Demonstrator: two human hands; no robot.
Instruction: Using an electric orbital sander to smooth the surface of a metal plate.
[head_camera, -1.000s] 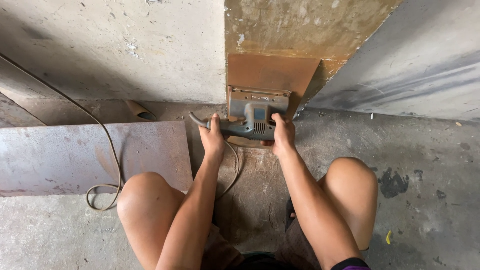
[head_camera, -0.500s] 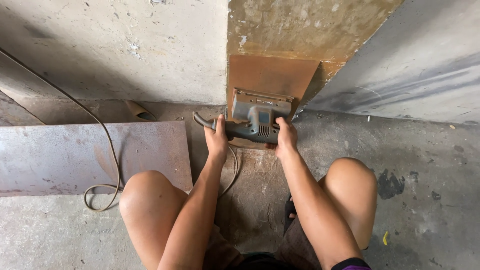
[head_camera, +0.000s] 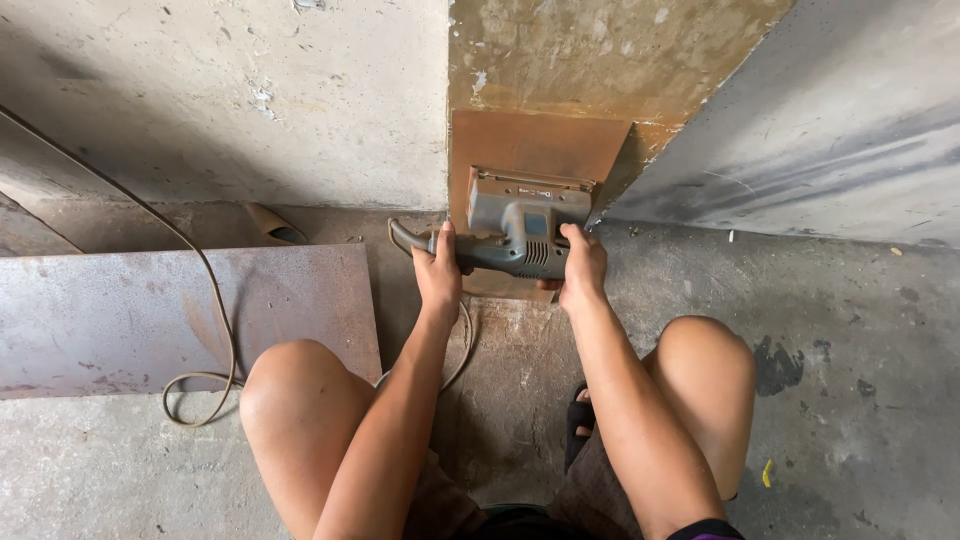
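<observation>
Two hands grip one grey power sander (head_camera: 520, 228), and both are yours. Your left hand (head_camera: 438, 275) is wrapped around the sander's rear handle, fingers curled shut on it, thumb side up. Your right hand (head_camera: 582, 268) clasps the front end of the body, fingers folded over its right side. The tool lies between your hands, its flat rectangular base pressed against a rusty brown steel plate (head_camera: 535, 150) that leans upright against the concrete wall (head_camera: 250, 100) just beyond your knuckles.

From the handle under your left hand the power cord (head_camera: 200, 290) runs back toward you, loops beside your left knee (head_camera: 290, 385), and trails away to your far left across a large, flat, rust-spotted metal sheet (head_camera: 150, 315) lying on the floor. That sheet sits left of your left hand, well apart from the sander. Just beyond its top edge, near the wall, rests a small curved brown scrap (head_camera: 272, 225).

Right of your right hand a pale grey slab (head_camera: 820, 130) slants against the wall, its lower edge meeting the stained concrete floor (head_camera: 850, 330). Below your right forearm, between your knees, your foot shows in a black sandal (head_camera: 580, 420). You squat with both knees wide, arms reaching forward between them.
</observation>
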